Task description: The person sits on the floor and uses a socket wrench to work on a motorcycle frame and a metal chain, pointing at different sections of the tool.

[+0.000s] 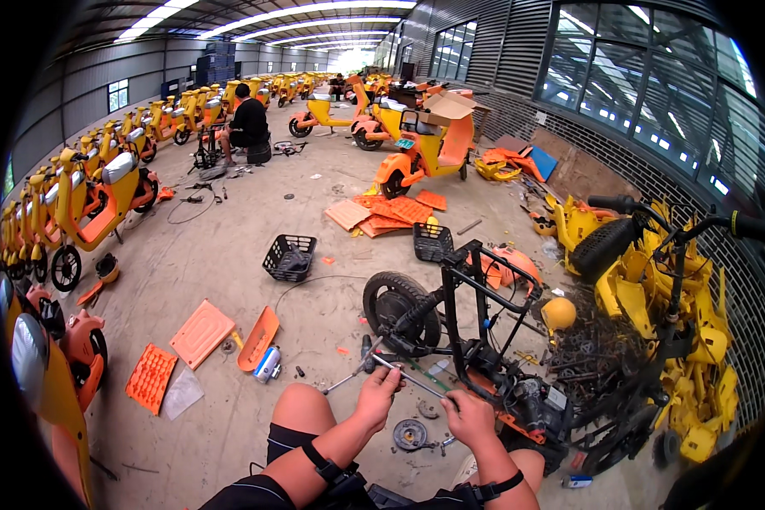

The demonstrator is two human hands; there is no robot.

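Rod [418, 383] spans the left grip [380, 393] and right grip [469, 417], both pinching it above the floor [212, 263] beside the black frame [452, 327] — a lax hold could drop it onto the grey disc [410, 434].

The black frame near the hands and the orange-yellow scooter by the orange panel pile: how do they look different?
The black frame shows bare bars; the orange-yellow scooter has a colourful covered body. The black frame is closer; the orange-yellow scooter stands farther off. Both have wheels.
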